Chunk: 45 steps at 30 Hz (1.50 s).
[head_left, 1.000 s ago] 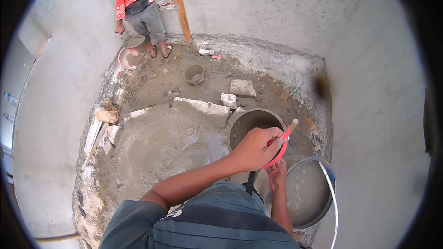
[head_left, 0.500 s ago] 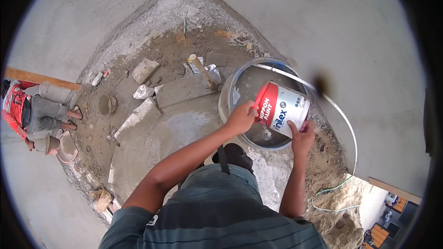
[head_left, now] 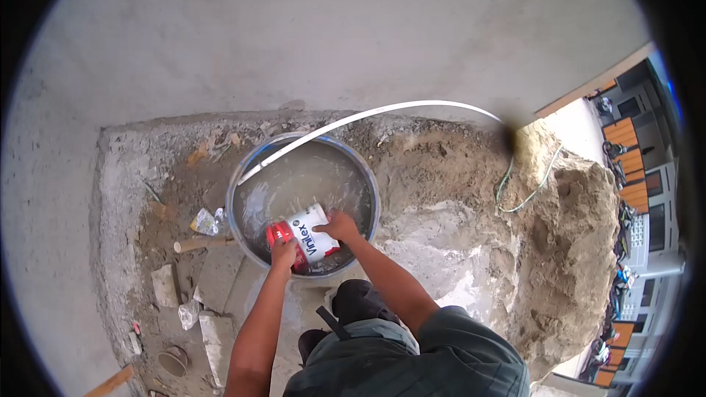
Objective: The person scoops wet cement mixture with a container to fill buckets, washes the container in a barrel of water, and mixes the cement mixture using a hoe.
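Note:
A white and red paint bucket (head_left: 312, 237) lies tilted on its side over a large round drum (head_left: 376, 202) of cloudy water. Its red end points left, and its lower side seems to meet the water. My left hand (head_left: 284, 252) grips the red rim end. At the right, white end, my right hand (head_left: 338, 226) holds the bucket with the thumb across its side. A white hose (head_left: 412, 105) runs over the drum's edge into it.
A wooden handle (head_left: 202, 244) lies left of the drum, near broken blocks (head_left: 165, 285) and a small bucket (head_left: 173, 360). Sand (head_left: 562, 257) is heaped at the right, with a green hose (head_left: 507, 208). A bare wall (head_left: 331, 37) stands beyond the drum.
The view has turned right, and the co-worker has left it. My hands have brought the paint bucket down to the water in the drum, still holding both ends.

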{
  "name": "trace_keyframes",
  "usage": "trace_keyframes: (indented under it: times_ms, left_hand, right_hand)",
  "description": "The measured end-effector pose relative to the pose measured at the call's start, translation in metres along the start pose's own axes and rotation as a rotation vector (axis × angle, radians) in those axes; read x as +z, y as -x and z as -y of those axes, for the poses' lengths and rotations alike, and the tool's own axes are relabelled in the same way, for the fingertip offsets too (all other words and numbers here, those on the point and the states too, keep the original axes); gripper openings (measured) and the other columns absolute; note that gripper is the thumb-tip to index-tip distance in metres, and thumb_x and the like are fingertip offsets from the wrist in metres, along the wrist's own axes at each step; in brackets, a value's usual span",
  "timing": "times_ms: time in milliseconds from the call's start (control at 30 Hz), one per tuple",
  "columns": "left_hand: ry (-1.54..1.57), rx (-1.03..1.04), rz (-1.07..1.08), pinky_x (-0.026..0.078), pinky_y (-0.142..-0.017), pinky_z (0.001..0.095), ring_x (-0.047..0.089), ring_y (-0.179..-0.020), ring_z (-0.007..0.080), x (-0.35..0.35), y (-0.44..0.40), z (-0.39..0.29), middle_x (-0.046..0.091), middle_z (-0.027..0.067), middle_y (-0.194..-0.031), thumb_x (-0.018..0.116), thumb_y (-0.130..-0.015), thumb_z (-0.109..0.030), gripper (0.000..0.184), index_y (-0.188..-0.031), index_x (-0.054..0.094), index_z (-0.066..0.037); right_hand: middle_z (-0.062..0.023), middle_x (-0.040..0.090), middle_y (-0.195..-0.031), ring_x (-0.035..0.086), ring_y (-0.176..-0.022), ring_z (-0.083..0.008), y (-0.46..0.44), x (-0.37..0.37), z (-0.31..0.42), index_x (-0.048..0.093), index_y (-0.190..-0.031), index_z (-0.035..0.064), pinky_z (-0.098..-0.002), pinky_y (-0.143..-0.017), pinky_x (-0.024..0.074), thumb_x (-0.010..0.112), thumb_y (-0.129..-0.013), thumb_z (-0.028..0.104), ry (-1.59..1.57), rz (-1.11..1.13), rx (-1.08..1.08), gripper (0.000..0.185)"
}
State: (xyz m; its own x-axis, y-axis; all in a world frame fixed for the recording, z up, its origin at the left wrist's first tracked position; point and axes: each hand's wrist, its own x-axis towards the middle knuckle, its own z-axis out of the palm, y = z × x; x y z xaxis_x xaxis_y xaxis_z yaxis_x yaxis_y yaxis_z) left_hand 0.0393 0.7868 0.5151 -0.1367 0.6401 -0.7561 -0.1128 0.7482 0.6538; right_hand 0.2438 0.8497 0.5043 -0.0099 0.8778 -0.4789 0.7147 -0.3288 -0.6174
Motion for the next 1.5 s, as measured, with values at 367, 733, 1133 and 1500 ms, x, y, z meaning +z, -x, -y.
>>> trace_keyframes:
  times_ms: [367, 733, 1133, 1500]
  left_hand:
    - [-0.092, 0.031, 0.254, 0.053, -0.056, 0.0289, 0.059, -0.068, 0.0134, 0.02, 0.078, -0.104, 0.055, 0.0027, -0.083, 0.068, -0.092, -0.025, 0.021, -0.1, 0.054, -0.011]
    - [-0.298, 0.256, 0.365, 0.045, -0.054, 0.0217, 0.052, -0.063, 0.0074, 0.025, 0.131, -0.145, 0.056, 0.0001, -0.08, 0.073, -0.089, -0.022, 0.032, -0.11, 0.058, -0.004]
    - [-0.113, 0.166, 0.2, 0.053, -0.064, 0.0256, 0.054, -0.079, 0.0096, -0.023, 0.074, -0.128, 0.057, -0.0003, -0.09, 0.061, -0.096, -0.025, 0.024, -0.11, 0.06, -0.007]
    - [0.069, 0.1, 0.278, 0.055, -0.071, 0.0302, 0.065, -0.091, 0.0144, -0.014, 0.092, -0.121, 0.061, -0.0022, -0.093, 0.054, -0.1, -0.035, 0.029, -0.114, 0.059, -0.011]
  right_hand:
    - [-0.0221, 0.066, -0.119, 0.063, -0.113, -0.0371, -0.089, 0.134, -0.111, 0.068, -0.114, 0.0023, -0.0462, -0.094, 0.0494, 0.048, -0.093, 0.03, -0.66, 0.104, 0.097, 0.04]
    - [-0.0216, 0.063, -0.126, 0.056, -0.122, -0.036, -0.009, 0.062, -0.039, 0.062, -0.125, -0.0012, -0.0498, -0.099, 0.0445, 0.063, -0.084, 0.051, -1.1, -0.026, 0.589, 0.066]
    - [-0.0111, 0.071, -0.085, 0.069, -0.071, -0.0177, 0.049, -0.039, 0.005, 0.067, -0.098, -0.0049, -0.03, -0.059, 0.0532, 0.083, -0.076, 0.021, -0.67, -0.233, 0.24, 0.038]
    - [-0.0161, 0.067, -0.094, 0.067, -0.087, -0.0349, 0.123, -0.144, 0.105, 0.058, -0.101, 0.0054, -0.0436, -0.076, 0.0507, 0.082, -0.074, 0.026, -0.109, -0.502, -0.183, 0.042]
